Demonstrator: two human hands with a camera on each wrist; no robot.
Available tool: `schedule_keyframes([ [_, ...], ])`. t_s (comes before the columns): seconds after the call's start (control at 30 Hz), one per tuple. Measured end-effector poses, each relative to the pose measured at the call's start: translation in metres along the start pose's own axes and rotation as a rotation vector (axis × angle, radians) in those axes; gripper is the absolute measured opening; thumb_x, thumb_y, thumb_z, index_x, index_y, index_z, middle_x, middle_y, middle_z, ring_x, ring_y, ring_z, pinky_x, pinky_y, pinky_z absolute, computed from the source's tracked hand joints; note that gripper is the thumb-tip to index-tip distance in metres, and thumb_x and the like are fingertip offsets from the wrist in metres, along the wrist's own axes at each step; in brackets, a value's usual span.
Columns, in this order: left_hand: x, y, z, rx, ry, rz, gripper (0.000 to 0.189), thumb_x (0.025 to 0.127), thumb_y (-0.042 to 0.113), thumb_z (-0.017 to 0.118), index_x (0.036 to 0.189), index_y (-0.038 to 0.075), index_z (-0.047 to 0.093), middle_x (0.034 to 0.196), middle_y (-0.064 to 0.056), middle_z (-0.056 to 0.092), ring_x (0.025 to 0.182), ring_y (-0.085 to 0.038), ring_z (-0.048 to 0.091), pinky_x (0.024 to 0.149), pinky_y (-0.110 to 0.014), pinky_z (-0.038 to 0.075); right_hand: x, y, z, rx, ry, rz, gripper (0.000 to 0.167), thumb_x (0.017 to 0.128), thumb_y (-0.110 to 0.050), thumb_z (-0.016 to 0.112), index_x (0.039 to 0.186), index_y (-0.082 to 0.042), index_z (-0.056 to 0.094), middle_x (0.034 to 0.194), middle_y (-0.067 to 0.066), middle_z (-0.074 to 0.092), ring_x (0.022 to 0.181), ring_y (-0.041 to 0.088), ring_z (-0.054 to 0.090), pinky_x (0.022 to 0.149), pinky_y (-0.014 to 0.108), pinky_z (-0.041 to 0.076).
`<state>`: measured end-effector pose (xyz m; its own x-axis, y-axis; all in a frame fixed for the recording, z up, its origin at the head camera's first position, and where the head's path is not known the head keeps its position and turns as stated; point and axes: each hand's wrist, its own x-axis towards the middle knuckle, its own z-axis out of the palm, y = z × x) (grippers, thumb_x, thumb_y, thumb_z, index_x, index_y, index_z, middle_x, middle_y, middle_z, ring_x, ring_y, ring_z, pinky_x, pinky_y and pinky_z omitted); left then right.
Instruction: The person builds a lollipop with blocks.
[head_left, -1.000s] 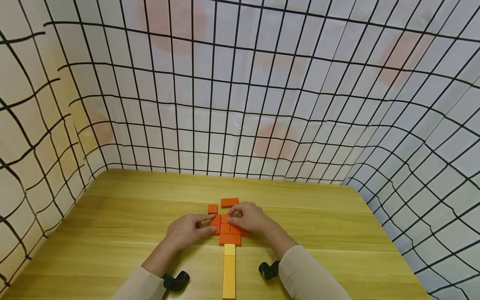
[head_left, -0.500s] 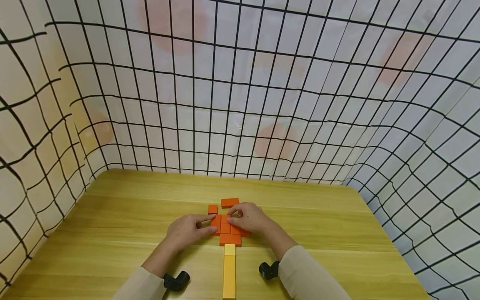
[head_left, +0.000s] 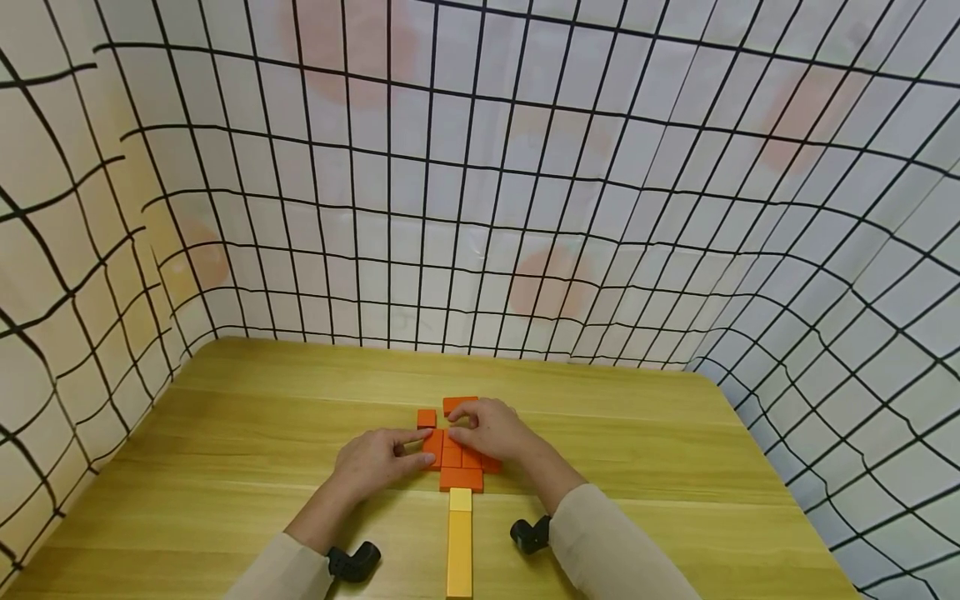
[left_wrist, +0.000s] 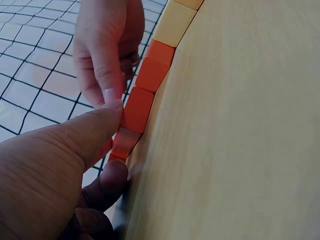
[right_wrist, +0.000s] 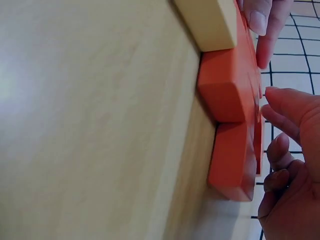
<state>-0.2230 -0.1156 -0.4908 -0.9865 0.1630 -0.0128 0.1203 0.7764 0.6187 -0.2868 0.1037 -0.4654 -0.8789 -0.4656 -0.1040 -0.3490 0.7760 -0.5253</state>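
Note:
Several flat orange blocks (head_left: 461, 480) lie fitted together in a cluster on the table. My left hand (head_left: 371, 460) holds the cluster's left orange block (head_left: 432, 448) between thumb and index finger. In the left wrist view, the thumb (left_wrist: 97, 125) lies along the block's near side and a curled finger is below it. My right hand (head_left: 491, 429) is over the cluster's upper right, with thumb tip at the top of the middle orange block (head_left: 452, 450). Its index finger is raised apart from the thumb, and no block shows between them.
A loose orange block (head_left: 459, 405) lies behind the cluster, partly covered by the right hand. A small orange cube (head_left: 427, 418) sits at its upper left. Yellow blocks (head_left: 460, 550) run from the cluster toward me. Black wire mesh (head_left: 480, 250) encloses the wooden table (head_left: 262, 392).
My right hand has shifted slightly left and up, its index finger now reaching across the loose block behind. The left hand stays in place.

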Motion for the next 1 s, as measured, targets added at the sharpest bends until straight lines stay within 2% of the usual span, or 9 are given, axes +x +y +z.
schedule_keyframes([
  [0.17,0.001,-0.001,0.001,0.003,0.001,-0.002,0.046,0.089,0.054,0.073,0.132,0.039,0.069,0.062,0.007,0.050,0.058,-0.013,0.043,0.055,-0.032,0.028,0.007,-0.006,0.001,-0.030,0.024,-0.043,0.028,0.097,-0.035,0.069,0.122,-0.022,0.073,0.074,-0.004,0.055,0.070,0.013,0.050,0.081,0.037,0.036],
  [0.27,0.001,-0.001,0.000,-0.002,-0.004,-0.001,0.046,0.089,0.054,0.073,0.133,0.039,0.069,0.063,0.008,0.051,0.058,-0.012,0.044,0.055,-0.032,0.028,0.011,-0.010,0.002,-0.055,0.034,-0.053,0.031,0.098,-0.035,0.069,0.126,-0.022,0.071,0.073,-0.005,0.054,0.070,0.013,0.050,0.082,0.039,0.035],
  [0.4,0.002,-0.001,-0.001,-0.007,-0.016,-0.005,0.046,0.090,0.053,0.073,0.133,0.037,0.069,0.066,0.005,0.055,0.060,-0.015,0.048,0.056,-0.032,0.030,0.017,-0.015,0.002,-0.063,0.037,-0.048,0.034,0.098,-0.036,0.068,0.130,-0.022,0.069,0.079,-0.003,0.059,0.081,0.017,0.055,0.084,0.041,0.035],
  [0.47,0.001,-0.001,-0.001,0.002,-0.007,-0.001,0.046,0.089,0.053,0.073,0.132,0.037,0.070,0.078,0.002,0.069,0.069,-0.017,0.059,0.058,-0.032,0.035,0.019,-0.018,0.002,-0.065,0.037,-0.043,0.035,0.098,-0.037,0.069,0.130,-0.023,0.069,0.088,-0.002,0.065,0.092,0.020,0.059,0.086,0.043,0.036],
  [0.53,0.001,0.000,-0.002,0.010,0.001,0.002,0.046,0.089,0.054,0.074,0.131,0.037,0.070,0.098,-0.002,0.077,0.083,-0.022,0.068,0.061,-0.032,0.040,0.021,-0.020,0.003,-0.061,0.030,-0.036,0.036,0.098,-0.037,0.069,0.131,-0.024,0.069,0.098,-0.001,0.069,0.102,0.023,0.061,0.090,0.046,0.037],
  [0.63,0.000,0.000,-0.002,0.018,0.014,0.006,0.046,0.088,0.055,0.074,0.130,0.036,0.071,0.123,-0.002,0.075,0.103,-0.026,0.071,0.067,-0.034,0.047,0.022,-0.022,0.004,-0.061,0.024,-0.026,0.035,0.098,-0.038,0.069,0.131,-0.025,0.070,0.106,-0.002,0.071,0.110,0.025,0.060,0.093,0.047,0.036],
  [0.87,0.000,0.000,-0.003,0.000,0.017,0.007,0.046,0.088,0.054,0.074,0.130,0.035,0.072,0.120,-0.003,0.076,0.104,-0.027,0.071,0.066,-0.033,0.045,0.024,-0.023,0.005,-0.071,0.012,-0.012,0.029,0.097,-0.037,0.070,0.125,-0.027,0.073,0.095,-0.004,0.066,0.102,0.023,0.057,0.086,0.042,0.033],
  [1.0,0.000,-0.001,-0.002,0.000,0.019,0.011,0.046,0.088,0.055,0.074,0.129,0.035,0.072,0.102,0.000,0.079,0.097,-0.023,0.071,0.064,-0.032,0.043,0.025,-0.021,0.007,-0.075,0.014,-0.004,0.029,0.097,-0.037,0.070,0.124,-0.028,0.073,0.102,-0.003,0.068,0.107,0.024,0.058,0.087,0.043,0.033],
])
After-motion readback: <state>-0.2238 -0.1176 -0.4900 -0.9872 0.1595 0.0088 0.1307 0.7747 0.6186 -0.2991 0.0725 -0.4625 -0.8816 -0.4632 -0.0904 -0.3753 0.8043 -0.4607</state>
